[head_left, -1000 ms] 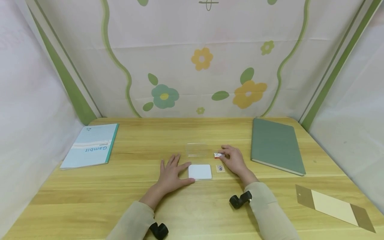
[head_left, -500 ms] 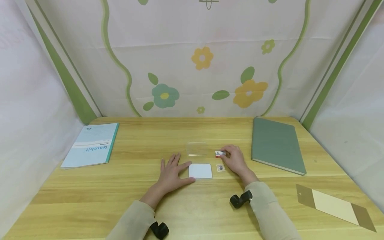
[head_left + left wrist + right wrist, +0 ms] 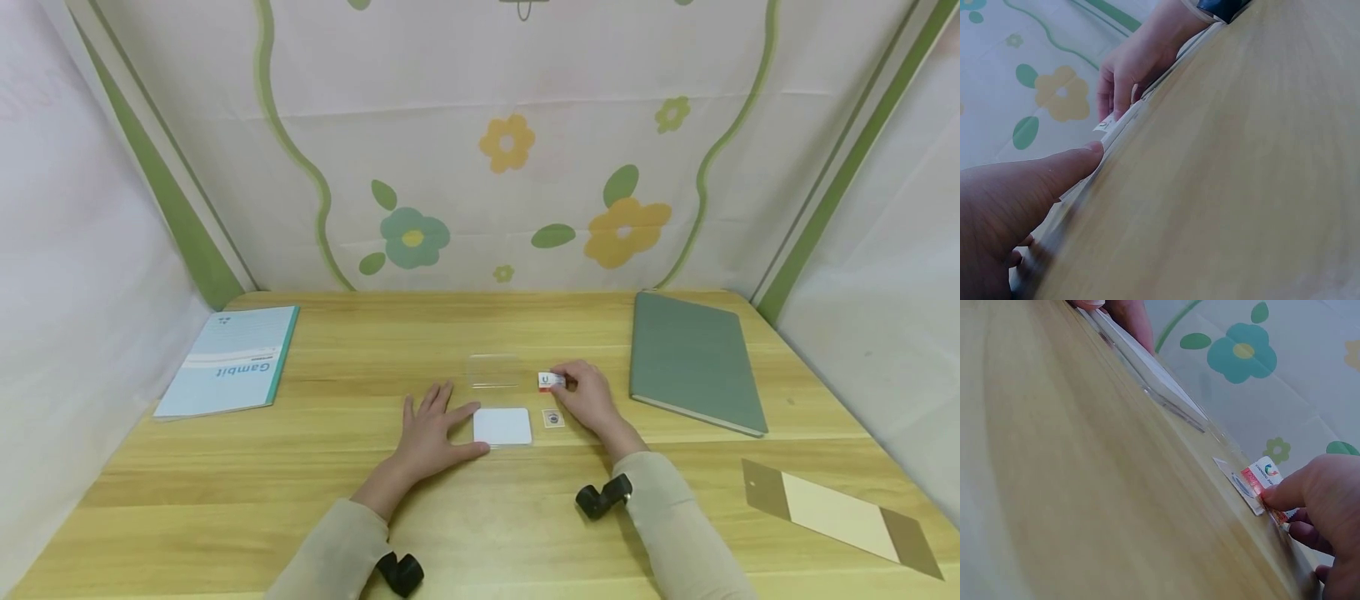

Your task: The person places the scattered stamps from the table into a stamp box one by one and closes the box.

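Note:
With straight, spread fingers, my left hand (image 3: 429, 433) rests on the table, index fingertip and thumb at the left corners of a white card stack (image 3: 502, 426) in a clear plastic case. Between thumb and fingers my right hand (image 3: 588, 400) pinches a small white-and-red slip (image 3: 547, 380). Printing and a colourful round logo show on the slip (image 3: 1264, 470) in the right wrist view, and its edge looks serrated; fingers cover part of it. A small square stamp-like picture (image 3: 553, 418) lies flat just right of the stack.
Behind the stack lies a clear plastic cover (image 3: 493, 371). A pale blue notebook (image 3: 225, 362) is at the far left, a green notebook (image 3: 693, 362) at the right. A brown-and-cream card strip (image 3: 840, 517) lies at the front right. Printed fabric (image 3: 465, 200) walls the table.
My right hand has tipped the small slip up slightly, so more of its printed face shows. The left hand and the card stack stay put.

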Available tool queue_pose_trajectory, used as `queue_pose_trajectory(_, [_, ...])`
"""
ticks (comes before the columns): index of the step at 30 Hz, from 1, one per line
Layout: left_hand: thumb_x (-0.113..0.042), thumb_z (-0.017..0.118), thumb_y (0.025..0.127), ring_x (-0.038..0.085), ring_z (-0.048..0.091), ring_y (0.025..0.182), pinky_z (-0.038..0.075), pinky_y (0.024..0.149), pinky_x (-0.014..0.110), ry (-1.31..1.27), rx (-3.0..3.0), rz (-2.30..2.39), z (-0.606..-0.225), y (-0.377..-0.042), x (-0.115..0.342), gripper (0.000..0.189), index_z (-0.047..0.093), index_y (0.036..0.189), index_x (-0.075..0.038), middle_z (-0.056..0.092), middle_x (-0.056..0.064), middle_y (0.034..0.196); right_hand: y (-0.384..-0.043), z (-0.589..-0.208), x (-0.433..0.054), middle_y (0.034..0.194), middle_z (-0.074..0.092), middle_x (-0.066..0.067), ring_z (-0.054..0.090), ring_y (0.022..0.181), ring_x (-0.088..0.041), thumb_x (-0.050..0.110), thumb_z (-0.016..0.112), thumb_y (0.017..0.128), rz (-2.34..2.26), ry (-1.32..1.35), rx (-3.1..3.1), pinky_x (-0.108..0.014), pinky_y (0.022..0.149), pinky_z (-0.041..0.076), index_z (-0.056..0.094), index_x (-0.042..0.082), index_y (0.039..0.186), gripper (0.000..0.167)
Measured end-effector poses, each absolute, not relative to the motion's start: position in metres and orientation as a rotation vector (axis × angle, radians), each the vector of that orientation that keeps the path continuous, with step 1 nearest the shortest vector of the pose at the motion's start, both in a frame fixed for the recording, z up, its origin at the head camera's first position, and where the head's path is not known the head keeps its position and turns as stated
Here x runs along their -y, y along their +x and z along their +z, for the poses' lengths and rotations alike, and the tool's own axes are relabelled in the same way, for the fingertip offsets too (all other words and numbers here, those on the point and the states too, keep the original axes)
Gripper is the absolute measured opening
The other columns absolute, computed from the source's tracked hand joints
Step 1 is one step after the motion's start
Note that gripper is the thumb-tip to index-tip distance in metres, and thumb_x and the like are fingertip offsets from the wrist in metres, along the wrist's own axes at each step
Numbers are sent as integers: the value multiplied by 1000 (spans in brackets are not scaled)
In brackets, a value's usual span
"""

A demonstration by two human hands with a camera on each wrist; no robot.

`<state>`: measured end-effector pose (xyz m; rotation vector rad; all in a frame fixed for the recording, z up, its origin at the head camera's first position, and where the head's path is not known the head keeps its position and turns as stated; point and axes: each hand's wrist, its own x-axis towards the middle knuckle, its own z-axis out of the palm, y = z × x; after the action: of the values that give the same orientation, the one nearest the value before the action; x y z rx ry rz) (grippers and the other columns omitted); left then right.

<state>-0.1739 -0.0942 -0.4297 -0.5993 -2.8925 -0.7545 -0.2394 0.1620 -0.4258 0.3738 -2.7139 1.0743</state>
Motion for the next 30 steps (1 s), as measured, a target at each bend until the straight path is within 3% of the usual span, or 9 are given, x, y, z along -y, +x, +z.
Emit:
queue_pose_trajectory(7, [-63,53,70,33,11,126,-3,91,59,-603,2894,-753,-429,-174,94,66,50,123,-24,22,18,137,-241,-424,-163,80,56,-6,48,70,-19,2,59,78,1126,363,2692,-32,62,40,65,5,96,19])
queue_pose_trajectory(18, [-64,52,69,33,11,126,-3,91,58,-604,2897,-752,-430,-175,95,66,51,123,-24,22,18,137,-241,-413,-159,91,62,-9,54,81,-20,9,58,82,1249,340,2700,-35,71,43,66,5,96,16])
queue_pose_trajectory(30, [-65,51,70,34,11,126,-3,91,59,-600,2910,-722,-431,-175,94,67,50,123,-25,21,18,138,-218,-399,-123,79,63,-4,53,64,-14,6,61,80,1625,515,2633,-23,53,44,67,3,91,13])
